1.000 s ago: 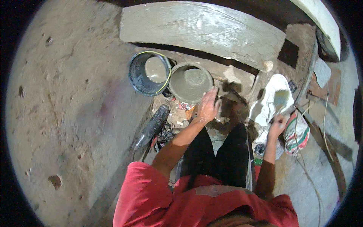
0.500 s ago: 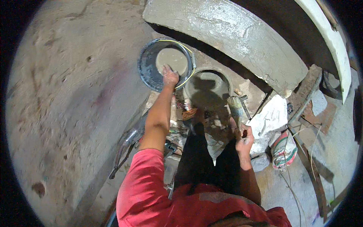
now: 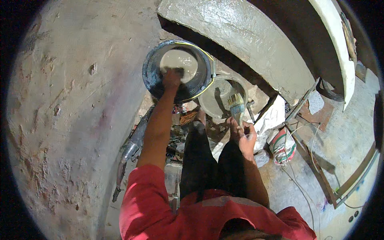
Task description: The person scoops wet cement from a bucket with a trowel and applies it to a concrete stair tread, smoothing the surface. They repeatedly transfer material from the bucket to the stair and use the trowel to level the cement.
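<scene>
Inside a dark bucket (image 3: 149,69) with a yellow-edged rim, my left hand (image 3: 173,78) reaches to the grey, wet cement slurry (image 3: 182,60). Shade covers that hand, and its fingertips are too dark to make out. My right hand (image 3: 247,138) is closed round the handle of a wide paintbrush (image 3: 237,109), bristles pointing up and away from me. Behind the brush, a round grey basin (image 3: 210,96) stands beside the bucket, partly overlapped by it.
A wet, smooth cement ledge (image 3: 240,40) curves across the far right. The rough plaster wall (image 3: 72,112) fills the left. A hammer-like tool (image 3: 250,110), a white sack (image 3: 272,116), a striped sack (image 3: 282,147) and loose wires (image 3: 298,182) lie to the right.
My left hand has dipped from light into shade within the bucket, and its fingers no longer show clearly. The brush in my right hand has shifted left, now in front of the basin.
</scene>
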`<state>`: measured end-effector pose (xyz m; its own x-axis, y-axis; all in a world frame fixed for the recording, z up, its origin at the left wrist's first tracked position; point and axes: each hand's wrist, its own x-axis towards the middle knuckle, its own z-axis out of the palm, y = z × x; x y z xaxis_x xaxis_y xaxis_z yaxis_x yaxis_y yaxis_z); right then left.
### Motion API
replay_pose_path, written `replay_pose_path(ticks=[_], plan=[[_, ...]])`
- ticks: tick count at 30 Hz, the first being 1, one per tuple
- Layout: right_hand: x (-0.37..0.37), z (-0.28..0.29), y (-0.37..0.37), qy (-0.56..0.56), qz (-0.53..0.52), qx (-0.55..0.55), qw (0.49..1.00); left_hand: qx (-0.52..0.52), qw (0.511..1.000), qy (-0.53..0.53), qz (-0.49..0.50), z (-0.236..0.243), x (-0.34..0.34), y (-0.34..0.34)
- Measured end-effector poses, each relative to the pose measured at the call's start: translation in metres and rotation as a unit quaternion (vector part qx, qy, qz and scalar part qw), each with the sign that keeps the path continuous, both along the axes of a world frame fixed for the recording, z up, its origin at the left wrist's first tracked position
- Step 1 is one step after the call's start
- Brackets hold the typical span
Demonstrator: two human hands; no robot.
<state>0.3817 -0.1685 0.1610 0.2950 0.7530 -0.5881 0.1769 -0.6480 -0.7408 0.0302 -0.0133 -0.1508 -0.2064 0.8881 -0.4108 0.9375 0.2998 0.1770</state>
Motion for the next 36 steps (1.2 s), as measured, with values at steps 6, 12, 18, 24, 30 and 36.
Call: replay_pose_path(ticks=[6, 12, 18, 24, 30, 36], plan=[[0.005, -0.007, -0.005, -0.073, 0.016, -0.045, 0.996, 0.054, 0.995, -0.058, 0.054, 0.090, -0.005, -0.007], [0.029, -0.034, -0.029, -0.066, -0.053, -0.035, 0.996, 0.234, 0.879, 0.044, 0.413, 0.129, -0.002, -0.070], [0.049, -0.046, -0.038, -0.063, -0.038, -0.024, 0.997, -0.062, 0.532, -0.572, 0.621, 0.082, -0.001, -0.122], [0.072, -0.034, -0.040, -0.019, -0.058, -0.056, 0.997, 0.084, 0.628, -0.440, 0.636, 0.155, 0.000, -0.111], [0.097, -0.022, -0.050, -0.025, 0.010, 0.007, 1.000, 0.143, 0.751, -0.266, 0.587, 0.264, 0.026, -0.110], [0.113, -0.030, -0.063, -0.023, 0.074, 0.032, 0.996, 0.073, 0.821, -0.109, 0.555, 0.331, 0.029, -0.137]])
